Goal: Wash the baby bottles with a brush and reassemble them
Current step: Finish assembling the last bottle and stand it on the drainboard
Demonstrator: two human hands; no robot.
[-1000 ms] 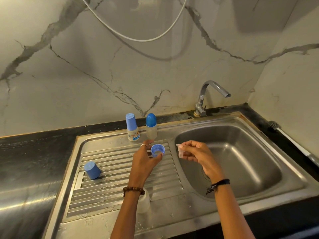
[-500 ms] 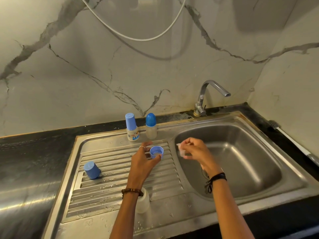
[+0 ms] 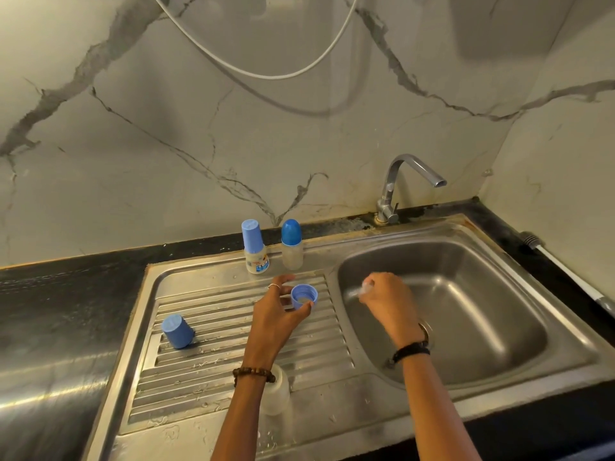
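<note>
My left hand [image 3: 278, 312] holds a blue screw ring [image 3: 304, 295] between thumb and fingers above the ribbed drainboard [image 3: 206, 361]. My right hand [image 3: 389, 302] pinches a clear, blurred teat [image 3: 361, 289] over the left edge of the sink basin [image 3: 466, 314]. Two capped baby bottles stand at the back of the drainboard: one with a tall light-blue cap [image 3: 254, 246] and one with a rounded dark-blue cap [image 3: 292, 244]. A clear open bottle [image 3: 278, 392] stands under my left forearm, partly hidden. A loose light-blue cap [image 3: 176, 331] stands on the drainboard's left side.
A chrome tap [image 3: 401, 186] rises behind the basin. A white-handled tool [image 3: 565, 271] lies along the black counter at the right wall. A white hose [image 3: 266, 73] loops on the marble wall. Black countertop [image 3: 50, 311] extends to the left.
My right hand has dropped lower and moved right, into the basin's edge, with the teat now blurred by motion. My left hand with the blue ring has barely shifted.
</note>
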